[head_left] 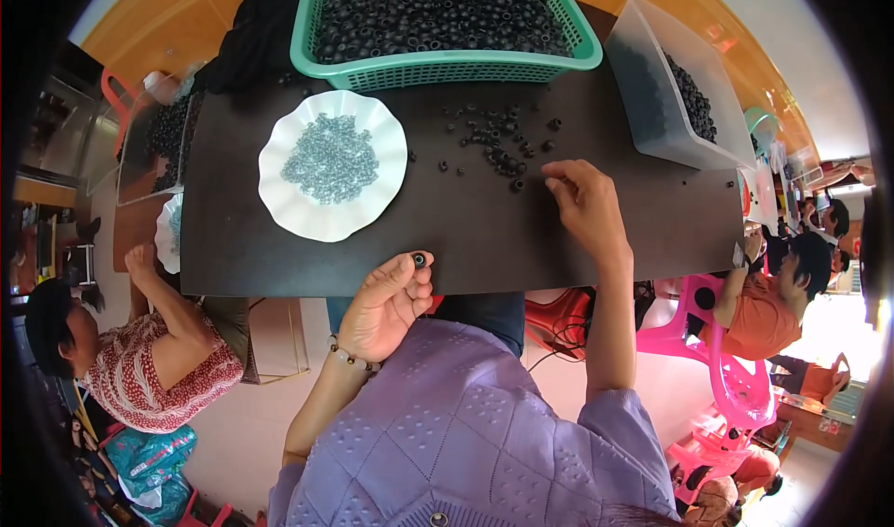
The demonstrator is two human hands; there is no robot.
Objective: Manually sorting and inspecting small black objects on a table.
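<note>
At the near edge of the dark table [279, 248], I see the left hand [382, 308] with thumb and forefinger pinched shut on a small black ring [419, 260]. Farther in, the right hand [582, 201] rests fingertips-down beside a scatter of loose black rings [494, 141]; its fingers are drawn together, but I cannot tell whether they hold anything. A white scalloped plate [289, 206] of small grey metal pieces [331, 159] lies to the left. A green basket [447, 66] and a clear bin [652, 99], both filled with black rings, stand at the far edge.
</note>
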